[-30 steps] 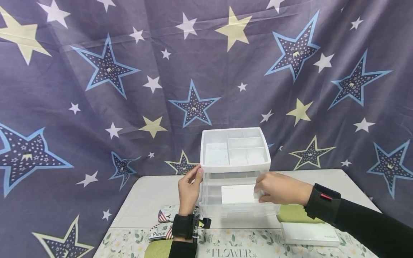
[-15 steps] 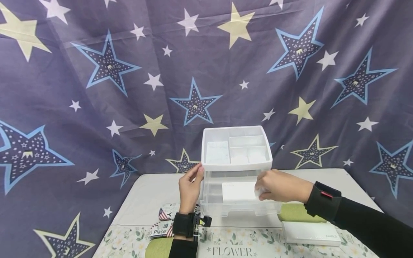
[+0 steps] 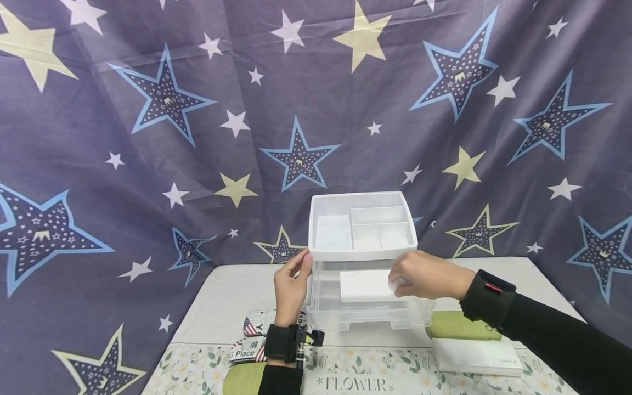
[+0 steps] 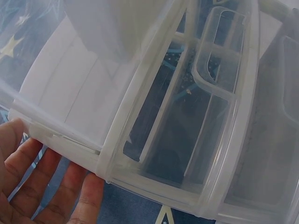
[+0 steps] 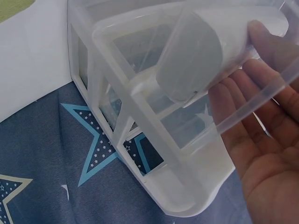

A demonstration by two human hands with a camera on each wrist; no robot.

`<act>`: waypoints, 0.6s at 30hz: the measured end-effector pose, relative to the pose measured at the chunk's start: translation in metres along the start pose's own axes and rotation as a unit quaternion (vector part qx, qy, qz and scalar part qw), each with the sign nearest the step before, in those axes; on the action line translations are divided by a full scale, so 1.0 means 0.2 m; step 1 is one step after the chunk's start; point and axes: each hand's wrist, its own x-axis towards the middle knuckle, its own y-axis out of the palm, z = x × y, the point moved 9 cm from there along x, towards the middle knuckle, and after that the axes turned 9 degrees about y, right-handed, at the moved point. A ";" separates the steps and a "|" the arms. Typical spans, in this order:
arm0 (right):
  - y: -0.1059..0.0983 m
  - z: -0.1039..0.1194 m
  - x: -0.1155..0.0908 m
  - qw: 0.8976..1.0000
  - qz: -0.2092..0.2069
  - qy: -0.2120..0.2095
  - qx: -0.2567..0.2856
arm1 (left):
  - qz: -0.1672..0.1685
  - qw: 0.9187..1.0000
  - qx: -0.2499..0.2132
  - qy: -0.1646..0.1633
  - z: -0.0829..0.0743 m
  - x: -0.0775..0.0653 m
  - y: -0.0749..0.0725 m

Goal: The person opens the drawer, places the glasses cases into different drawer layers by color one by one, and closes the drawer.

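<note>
A clear plastic drawer unit stands on the table, topped by a white divided tray. Its transparent drawer is pulled out toward me. Over this drawer, my right hand grips the right end of a long white case. In the right wrist view, the case shows a grey end through the clear plastic, with the thumb on one side and fingers on the other. My left hand touches the unit's left side just below the tray; in the left wrist view its fingers lie extended along the frame.
At right lie a green case and a white box. Left of the unit are printed packs with flag patterns and another green case. A floral mat covers the table's front; a star-patterned curtain hangs behind.
My right hand has raised the white case a little, up from the drawer's front wall. My left hand stays at the unit's side.
</note>
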 end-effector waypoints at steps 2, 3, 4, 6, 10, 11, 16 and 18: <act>0.00 -0.01 0.01 1.000 -0.001 0.003 -0.001 | 0.000 1.000 -0.002 -0.001 0.00 0.00 0.00; 0.00 -0.02 0.02 1.000 -0.001 0.005 -0.002 | 0.000 1.000 -0.003 -0.002 0.00 0.00 0.00; 0.00 -0.03 0.02 1.000 -0.001 0.009 -0.001 | 0.001 1.000 -0.003 -0.001 0.00 0.00 0.00; -0.01 -0.04 0.03 1.000 -0.002 0.016 0.002 | 0.002 1.000 -0.004 0.000 -0.01 0.00 0.00; -0.01 -0.06 0.04 1.000 -0.001 0.028 0.008 | 0.004 1.000 -0.002 0.002 -0.01 0.00 0.00; -0.01 -0.07 0.04 1.000 -0.001 0.029 0.007 | 0.004 1.000 -0.002 0.001 -0.01 0.00 0.00; 0.00 -0.06 0.04 1.000 -0.006 0.024 0.001 | 0.002 1.000 0.005 0.001 -0.01 0.00 0.00; 0.00 -0.05 0.04 1.000 -0.008 0.022 -0.003 | 0.001 1.000 0.009 0.003 -0.01 0.00 0.00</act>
